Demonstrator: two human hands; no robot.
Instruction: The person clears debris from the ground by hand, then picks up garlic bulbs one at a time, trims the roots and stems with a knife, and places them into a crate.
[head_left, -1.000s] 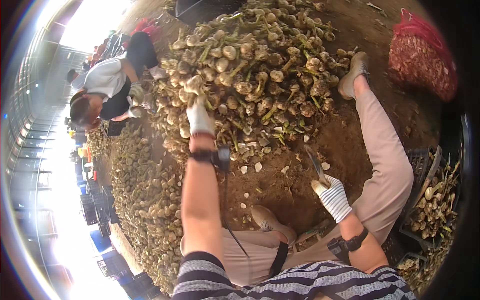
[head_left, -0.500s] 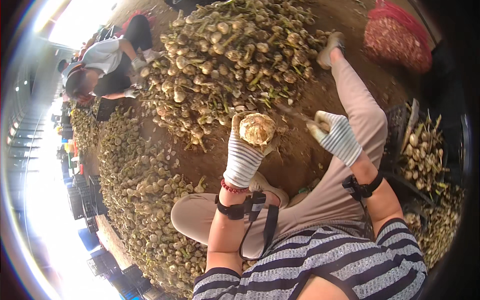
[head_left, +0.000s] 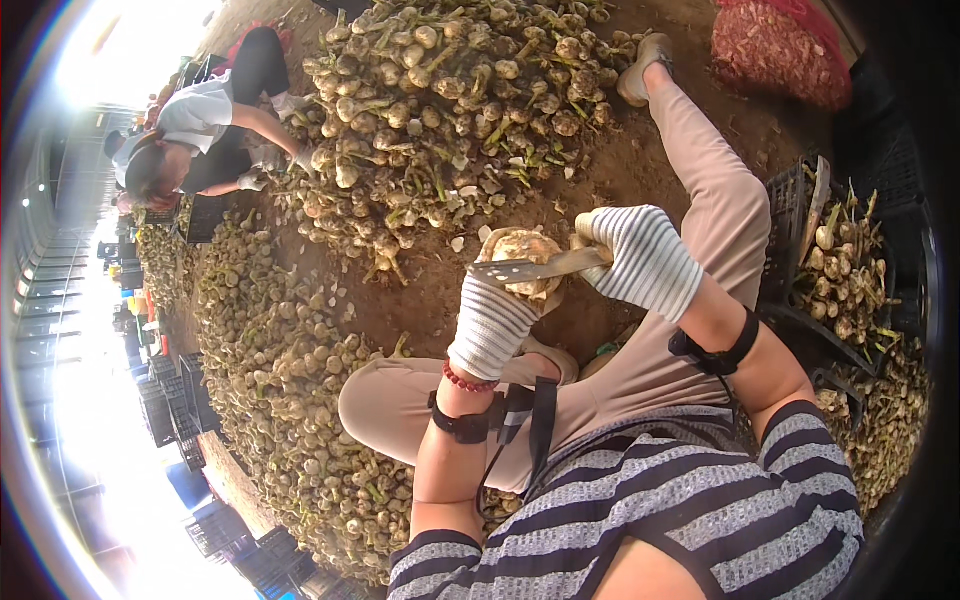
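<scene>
My left hand, in a white striped knit glove, is closed round a large pale garlic bulb in front of my lap. A knife with a flat, dirty metal blade lies across the bulb, its tip reaching over the left fingers. My right hand, gloved the same way, grips the knife's handle just right of the bulb. The blade hides part of the bulb's surface. Beyond both hands spreads a heap of garlic with stalks.
More garlic covers the ground at my left. At right stands a black crate holding trimmed bulbs. A red mesh sack sits far right. A co-worker crouches at the heap's far left.
My right hand has moved left and brought the knife from beside the bulb onto it. The left hand still holds the bulb. The co-worker's hand has shifted at the heap.
</scene>
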